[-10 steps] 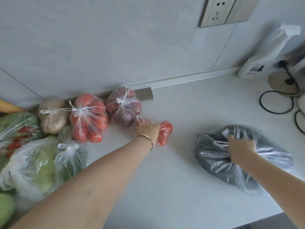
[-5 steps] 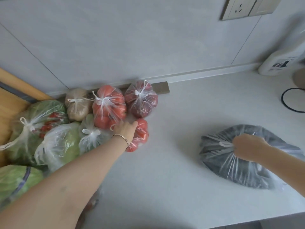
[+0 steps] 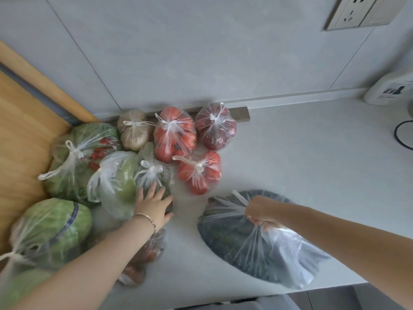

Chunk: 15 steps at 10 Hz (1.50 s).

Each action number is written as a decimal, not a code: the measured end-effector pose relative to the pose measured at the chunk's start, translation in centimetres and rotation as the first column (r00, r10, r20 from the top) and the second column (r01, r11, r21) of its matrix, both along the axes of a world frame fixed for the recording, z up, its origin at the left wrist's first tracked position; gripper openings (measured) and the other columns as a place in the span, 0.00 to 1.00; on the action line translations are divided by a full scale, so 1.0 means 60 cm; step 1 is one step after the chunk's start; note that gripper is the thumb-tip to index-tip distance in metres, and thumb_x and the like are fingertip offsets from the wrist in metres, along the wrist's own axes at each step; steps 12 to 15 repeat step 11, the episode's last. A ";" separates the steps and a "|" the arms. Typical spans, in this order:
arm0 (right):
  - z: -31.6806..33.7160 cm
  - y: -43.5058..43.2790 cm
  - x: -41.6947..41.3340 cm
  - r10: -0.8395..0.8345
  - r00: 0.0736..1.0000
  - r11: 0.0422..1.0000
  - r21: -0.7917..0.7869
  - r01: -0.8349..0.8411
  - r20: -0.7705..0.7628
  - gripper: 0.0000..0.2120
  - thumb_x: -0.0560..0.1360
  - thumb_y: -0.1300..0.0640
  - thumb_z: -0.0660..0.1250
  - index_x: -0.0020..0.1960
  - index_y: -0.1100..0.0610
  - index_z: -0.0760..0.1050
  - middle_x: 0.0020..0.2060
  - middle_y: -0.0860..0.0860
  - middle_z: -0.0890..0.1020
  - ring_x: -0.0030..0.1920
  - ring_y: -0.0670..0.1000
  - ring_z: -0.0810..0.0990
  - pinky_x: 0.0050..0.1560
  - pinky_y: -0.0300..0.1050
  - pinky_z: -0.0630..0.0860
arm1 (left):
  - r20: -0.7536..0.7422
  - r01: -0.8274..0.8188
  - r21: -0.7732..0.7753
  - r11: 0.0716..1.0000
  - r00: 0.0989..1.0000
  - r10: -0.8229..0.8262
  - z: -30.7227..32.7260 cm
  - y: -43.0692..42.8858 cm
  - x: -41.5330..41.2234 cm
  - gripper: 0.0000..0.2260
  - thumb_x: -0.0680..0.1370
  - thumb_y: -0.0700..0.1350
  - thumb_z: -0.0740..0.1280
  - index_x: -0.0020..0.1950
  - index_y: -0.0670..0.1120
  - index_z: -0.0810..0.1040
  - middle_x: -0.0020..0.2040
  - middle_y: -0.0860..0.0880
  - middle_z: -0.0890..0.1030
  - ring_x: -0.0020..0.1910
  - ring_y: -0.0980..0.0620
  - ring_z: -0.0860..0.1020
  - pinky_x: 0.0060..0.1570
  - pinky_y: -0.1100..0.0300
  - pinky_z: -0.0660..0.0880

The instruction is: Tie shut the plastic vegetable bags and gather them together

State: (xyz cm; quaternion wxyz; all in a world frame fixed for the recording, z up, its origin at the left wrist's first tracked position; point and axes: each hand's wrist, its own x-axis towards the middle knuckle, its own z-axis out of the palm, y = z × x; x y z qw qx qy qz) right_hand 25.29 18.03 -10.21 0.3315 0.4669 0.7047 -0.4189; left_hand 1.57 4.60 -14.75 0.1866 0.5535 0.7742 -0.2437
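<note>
A wooden surface (image 3: 22, 130) is seen at the far left, well beyond the left hand. Three knotted clear bags are piled against it. A bag of cabbage (image 3: 51, 229) lies left of the left forearm. A bag of leafy greens and red chillies (image 3: 76, 157) lies up and left of the hand. A bag of pale green vegetable (image 3: 116, 182) lies just beside the hand's left edge.

The left hand (image 3: 154, 204) is laid flat, fingers spread, on a small knotted bag of dark green vegetables (image 3: 154, 177), and nothing is gripped by it. A thin bracelet (image 3: 147, 219) is worn at the wrist. A bag of brownish-red produce (image 3: 145, 253) is partly hidden under the forearm, and its neck cannot be seen.

Beyond the fingertips, by the wall, a bag of potatoes (image 3: 134, 133), a large bag of tomatoes (image 3: 174, 135) and a bag of dark red produce (image 3: 215, 128) are set side by side, all knotted. Between the two hands, towards the wall, a small knotted bag of tomatoes (image 3: 200, 173) is lying.

The right hand (image 3: 261, 211) is clenched round the gathered neck of a bag of dark vegetables (image 3: 241, 240), which rests on the white tabletop (image 3: 290, 164) beneath that hand. Far beyond it a wall socket (image 3: 357, 12) is mounted. To its right, a white bottle (image 3: 388, 90) and a black cable (image 3: 402, 135) are cut off by the frame edge.
</note>
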 end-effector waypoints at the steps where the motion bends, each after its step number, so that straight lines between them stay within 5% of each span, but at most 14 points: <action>1: 0.012 -0.063 -0.044 -0.402 0.915 0.915 -0.058 0.399 -0.037 0.09 0.66 0.70 0.57 0.28 0.61 0.66 0.24 0.54 0.67 0.22 0.48 0.65 0.22 0.33 0.60 | 0.014 0.009 -0.052 0.999 1.000 -0.009 -0.005 -0.038 -0.018 0.24 0.77 0.57 0.56 0.72 0.55 0.58 0.77 0.48 0.50 0.75 0.43 0.40 0.73 0.41 0.43; 3: 0.030 -0.127 -0.111 -0.830 0.557 0.553 -0.191 0.811 -0.039 0.10 0.63 0.75 0.51 0.34 0.63 0.65 0.25 0.53 0.64 0.13 0.44 0.62 0.14 0.30 0.57 | -0.008 0.057 -0.067 0.996 0.998 -0.058 -0.007 -0.091 -0.048 0.27 0.76 0.63 0.52 0.73 0.54 0.57 0.77 0.46 0.48 0.74 0.40 0.37 0.73 0.40 0.42; 4: 0.022 -0.136 -0.132 -0.910 0.414 0.409 -0.198 0.891 -0.017 0.08 0.74 0.71 0.51 0.45 0.64 0.67 0.27 0.53 0.64 0.17 0.45 0.62 0.13 0.28 0.56 | 0.008 0.041 -0.133 0.990 0.999 -0.040 -0.002 -0.107 -0.058 0.39 0.69 0.72 0.50 0.74 0.53 0.52 0.77 0.45 0.45 0.73 0.39 0.34 0.72 0.38 0.39; 6: 0.019 -0.150 -0.174 -0.911 0.386 0.407 -0.149 0.901 -0.147 0.08 0.75 0.66 0.54 0.48 0.60 0.71 0.29 0.51 0.68 0.23 0.45 0.65 0.11 0.31 0.59 | 0.031 0.167 -0.203 0.965 0.986 -0.164 0.005 -0.130 -0.050 0.51 0.63 0.71 0.63 0.75 0.49 0.41 0.76 0.43 0.40 0.72 0.35 0.32 0.68 0.32 0.39; 7: 0.010 -0.149 -0.184 -0.961 0.244 0.273 -0.294 0.916 -0.134 0.09 0.77 0.67 0.49 0.45 0.64 0.68 0.29 0.52 0.65 0.17 0.45 0.63 0.13 0.29 0.58 | 0.016 0.177 -0.191 0.965 0.984 -0.177 0.003 -0.141 -0.057 0.49 0.66 0.66 0.67 0.75 0.49 0.41 0.77 0.44 0.42 0.73 0.37 0.33 0.68 0.32 0.40; 8: 0.019 -0.147 -0.189 -0.922 0.325 0.377 -0.291 0.880 -0.211 0.11 0.76 0.70 0.51 0.36 0.63 0.65 0.29 0.53 0.65 0.21 0.46 0.66 0.12 0.30 0.59 | -0.003 0.167 -0.188 0.968 0.985 -0.170 0.009 -0.143 -0.064 0.48 0.66 0.63 0.69 0.75 0.50 0.43 0.77 0.46 0.44 0.74 0.38 0.35 0.69 0.34 0.40; 9: 0.021 -0.147 -0.186 -0.747 0.580 0.655 -0.204 0.728 -0.325 0.16 0.77 0.70 0.54 0.32 0.58 0.60 0.30 0.52 0.64 0.23 0.44 0.72 0.18 0.28 0.66 | -0.046 0.129 -0.209 0.969 0.989 -0.142 0.007 -0.145 -0.065 0.47 0.67 0.59 0.70 0.75 0.50 0.44 0.77 0.46 0.44 0.74 0.39 0.36 0.70 0.36 0.41; 10: 0.013 -0.139 -0.172 -0.545 0.796 0.834 -0.075 0.547 -0.262 0.09 0.75 0.65 0.59 0.38 0.57 0.69 0.32 0.50 0.68 0.30 0.44 0.67 0.28 0.32 0.70 | 0.012 -0.001 -0.175 0.985 1.000 0.003 0.019 -0.146 -0.040 0.37 0.73 0.45 0.67 0.75 0.49 0.48 0.77 0.47 0.46 0.75 0.42 0.39 0.72 0.39 0.43; 11: 0.035 -0.131 -0.150 -0.392 0.881 0.903 0.074 0.424 -0.263 0.04 0.74 0.65 0.59 0.45 0.61 0.73 0.33 0.52 0.74 0.31 0.47 0.69 0.30 0.35 0.69 | 0.174 -0.220 -0.088 0.971 0.957 0.233 0.046 -0.129 -0.018 0.22 0.75 0.42 0.62 0.69 0.46 0.63 0.72 0.46 0.64 0.72 0.44 0.60 0.71 0.45 0.58; 15: 0.035 -0.131 -0.150 -0.392 0.881 0.903 0.074 0.424 -0.263 0.04 0.74 0.65 0.59 0.45 0.61 0.73 0.33 0.52 0.74 0.31 0.47 0.69 0.30 0.35 0.69 | 0.174 -0.220 -0.088 0.971 0.957 0.233 0.046 -0.129 -0.018 0.22 0.75 0.42 0.62 0.69 0.46 0.63 0.72 0.46 0.64 0.72 0.44 0.60 0.71 0.45 0.58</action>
